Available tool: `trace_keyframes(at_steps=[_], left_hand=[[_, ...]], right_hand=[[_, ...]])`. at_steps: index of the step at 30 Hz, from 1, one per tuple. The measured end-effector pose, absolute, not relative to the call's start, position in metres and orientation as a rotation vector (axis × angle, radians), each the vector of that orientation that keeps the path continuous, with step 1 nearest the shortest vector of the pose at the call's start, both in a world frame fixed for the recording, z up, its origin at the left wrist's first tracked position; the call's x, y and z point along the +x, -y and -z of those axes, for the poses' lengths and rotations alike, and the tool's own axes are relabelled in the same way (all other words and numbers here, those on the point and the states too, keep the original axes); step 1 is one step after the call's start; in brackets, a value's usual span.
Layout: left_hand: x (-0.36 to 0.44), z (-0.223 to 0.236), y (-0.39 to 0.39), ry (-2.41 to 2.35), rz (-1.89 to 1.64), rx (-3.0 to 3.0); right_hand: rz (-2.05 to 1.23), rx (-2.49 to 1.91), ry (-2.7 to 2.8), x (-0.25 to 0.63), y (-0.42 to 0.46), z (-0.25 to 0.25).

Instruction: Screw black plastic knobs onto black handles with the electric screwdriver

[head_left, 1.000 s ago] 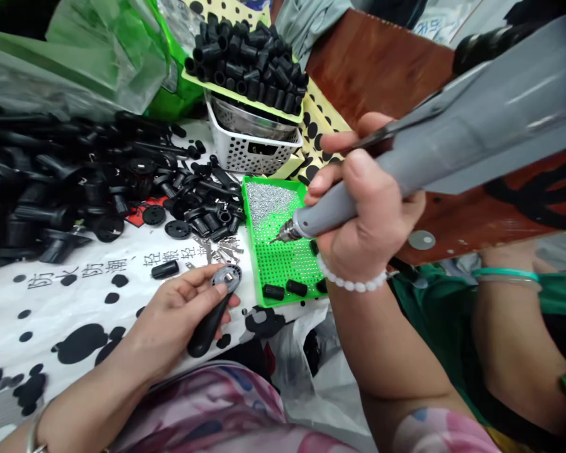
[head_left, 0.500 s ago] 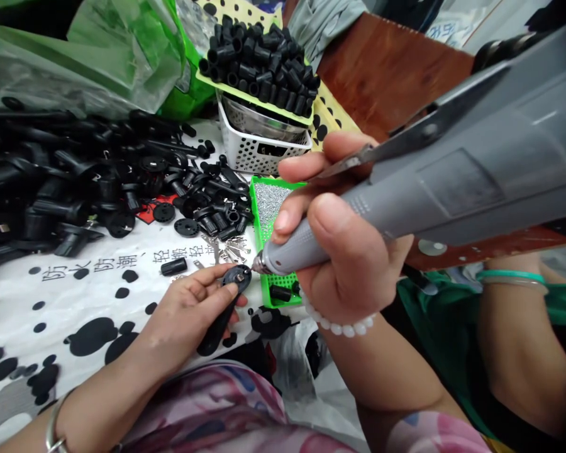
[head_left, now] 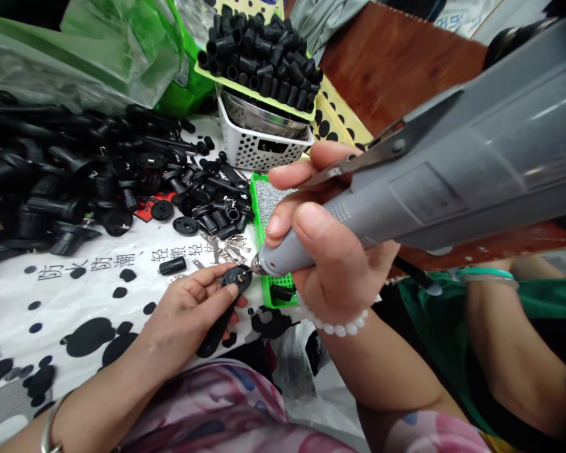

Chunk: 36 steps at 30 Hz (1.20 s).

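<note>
My left hand (head_left: 186, 311) is closed round a black plastic handle part (head_left: 224, 311) with a round head, held just above the table's front edge. My right hand (head_left: 332, 251) grips a large grey electric screwdriver (head_left: 434, 189), with the forefinger on its metal lever. The driver's tip (head_left: 253, 269) touches the round head of the black part. Behind the tip lies a green tray (head_left: 264, 217) with a heap of small silver screws and a few black sleeves.
A big pile of black plastic parts (head_left: 75, 176) fills the left of the spotted table cover. A white perforated basket (head_left: 257, 141) carries a tray of black tubes (head_left: 259, 53). Green and clear bags lie at the back left. Another person's arm with a green bracelet (head_left: 485, 274) is at right.
My right hand brought the screwdriver left and down from over the green tray until its tip met the black part. The left hand stayed nearly still with the part.
</note>
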<state>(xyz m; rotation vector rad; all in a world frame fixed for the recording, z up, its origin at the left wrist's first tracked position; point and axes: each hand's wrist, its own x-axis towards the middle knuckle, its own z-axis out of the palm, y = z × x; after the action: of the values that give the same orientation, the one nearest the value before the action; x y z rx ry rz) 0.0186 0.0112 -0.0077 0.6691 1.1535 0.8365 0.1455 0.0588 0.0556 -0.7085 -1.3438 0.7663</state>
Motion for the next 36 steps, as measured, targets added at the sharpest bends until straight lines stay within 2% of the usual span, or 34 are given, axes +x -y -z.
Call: trace_keyframes(at_steps=[18,24,28,36], left_hand=[[0.019,0.009,-0.005,-1.28,-0.91,0.654],[0.021,0.01,-0.008,-1.251,-0.946,0.658],[0.022,0.01,-0.008,-1.3,-0.915,0.655],[0.021,0.012,-0.008,-1.305,-0.894,0.711]], right_hand=[[-0.802,-0.627,1.381,0.133,-0.048,-0.048],[-0.811,-0.493,1.264,0.157,-0.065,-0.057],[-0.617,-0.643,1.198,0.176,-0.093,-0.048],[-0.629,-0.778,1.252,0.184,-0.119,-0.024]])
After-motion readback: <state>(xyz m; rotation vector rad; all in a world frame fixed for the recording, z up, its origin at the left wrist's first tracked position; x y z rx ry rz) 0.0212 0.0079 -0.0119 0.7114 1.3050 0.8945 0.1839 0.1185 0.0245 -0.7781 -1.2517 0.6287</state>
